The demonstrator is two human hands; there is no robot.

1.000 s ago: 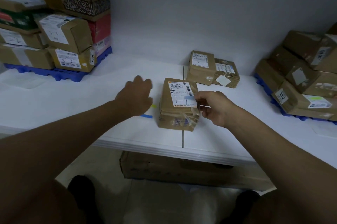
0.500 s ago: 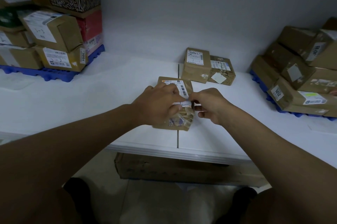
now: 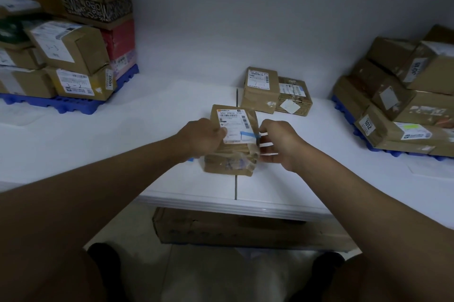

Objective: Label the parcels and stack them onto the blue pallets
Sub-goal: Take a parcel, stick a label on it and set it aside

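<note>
Stacked cardboard boxes sit on your ribbed blue pallet (image 3: 73,105) at left. Mid-surface (image 3: 122,134), your left hand (image 3: 200,138) grips the taped, creased brown parcel (image 3: 232,154); your right hand (image 3: 276,144) curls against its other side, beside a blue strip (image 3: 249,134). More boxes fill the right pallet (image 3: 344,110).

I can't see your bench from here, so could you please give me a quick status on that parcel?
Left hand grips the parcel side. Right hand at its right edge, grip unclear. Parcel on the table, blue strip on its label. Nothing in the way.
</note>
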